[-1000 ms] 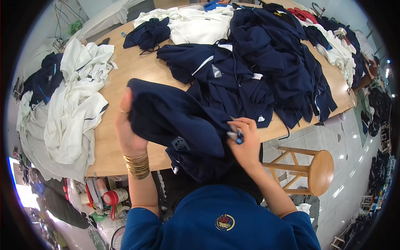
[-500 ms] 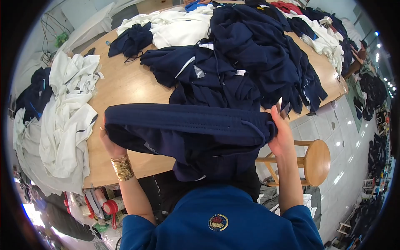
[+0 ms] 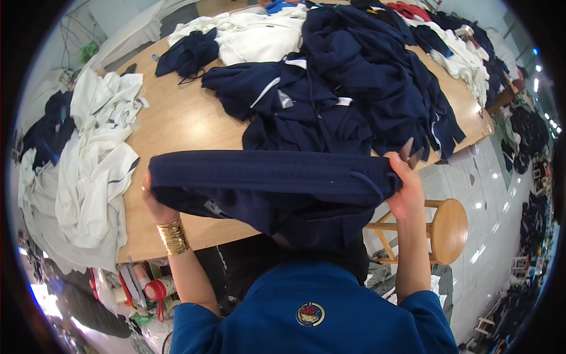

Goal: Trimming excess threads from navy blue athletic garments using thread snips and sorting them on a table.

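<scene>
Reference: the table [image 3: 171, 127]. White garments [image 3: 94, 194] heaped along its left side, some draping over the edge. Left hand [image 3: 158, 203] over its near left part, gold bangles [image 3: 173, 237] at the wrist; hand closed on the left end of the navy garment [image 3: 295, 209], fingertips hidden by cloth. That garment is held over the table's near edge, waistband [image 3: 247, 171] stretched between both hands, drawcord [image 3: 370, 186] looping toward its right end. Navy pile [image 3: 365, 71] on the table's middle and right. Right hand [image 3: 408, 192] just off the near edge: thumb pressed on the waistband, other fingers mostly hidden; metal blades [image 3: 409, 150], probably snips, jut beside the thumb. Wooden stool [image 3: 449, 230] right of the table.

Risks, my judgement: slack left grip, waistband springs loose; a turned right wrist, blades nick cloth or drawcord.

Markings: grey patch [image 3: 215, 207] on the garment, above the table's near edge, print illegible; round emblem [image 3: 309, 314] on the wearer's blue shirt [image 3: 247, 318], nearer than the table, lettering indistinct; white tag [image 3: 344, 101] on the pile, unreadable.
</scene>
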`<state>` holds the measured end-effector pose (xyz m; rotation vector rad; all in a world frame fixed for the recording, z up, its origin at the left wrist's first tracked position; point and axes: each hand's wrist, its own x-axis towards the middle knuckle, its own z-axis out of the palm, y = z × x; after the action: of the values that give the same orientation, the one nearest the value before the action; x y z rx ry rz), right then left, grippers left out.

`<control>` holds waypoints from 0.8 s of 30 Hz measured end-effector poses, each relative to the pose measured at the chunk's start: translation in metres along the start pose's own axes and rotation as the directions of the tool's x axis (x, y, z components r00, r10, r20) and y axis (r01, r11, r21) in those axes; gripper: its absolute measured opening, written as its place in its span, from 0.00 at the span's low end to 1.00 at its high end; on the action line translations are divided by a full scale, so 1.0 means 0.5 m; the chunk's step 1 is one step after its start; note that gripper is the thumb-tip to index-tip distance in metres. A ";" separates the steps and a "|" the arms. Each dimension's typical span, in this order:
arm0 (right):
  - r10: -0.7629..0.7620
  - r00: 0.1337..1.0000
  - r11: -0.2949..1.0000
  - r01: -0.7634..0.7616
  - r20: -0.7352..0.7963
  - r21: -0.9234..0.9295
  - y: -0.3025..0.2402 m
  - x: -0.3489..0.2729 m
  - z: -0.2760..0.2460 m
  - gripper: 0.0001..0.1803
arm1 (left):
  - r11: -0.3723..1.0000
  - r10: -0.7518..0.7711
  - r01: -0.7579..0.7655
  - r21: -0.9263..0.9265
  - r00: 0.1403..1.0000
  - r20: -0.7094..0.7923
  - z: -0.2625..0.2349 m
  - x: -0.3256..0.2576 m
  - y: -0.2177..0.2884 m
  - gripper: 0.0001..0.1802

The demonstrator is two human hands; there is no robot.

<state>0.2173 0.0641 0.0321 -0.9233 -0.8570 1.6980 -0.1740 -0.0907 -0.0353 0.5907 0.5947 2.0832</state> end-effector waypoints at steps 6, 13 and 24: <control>0.074 0.991 0.987 -0.057 0.111 -0.152 0.004 0.008 0.005 0.08 | 1.000 0.013 -0.011 -0.023 0.998 0.068 -0.037 0.001 0.016 0.18; 0.092 0.976 0.989 -0.067 0.196 -0.129 0.004 0.006 0.015 0.06 | 0.997 0.071 -0.073 0.026 0.994 0.079 -0.045 -0.005 0.039 0.20; 0.072 0.927 0.996 -0.050 0.367 -0.068 -0.001 0.020 0.143 0.15 | 0.661 0.508 -0.361 0.658 0.861 -0.037 -0.067 0.049 0.101 0.20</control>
<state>0.1522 0.0652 0.0637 -0.6805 -1.1405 1.9453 -0.2378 -0.1023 -0.0261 0.9695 1.4499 2.4041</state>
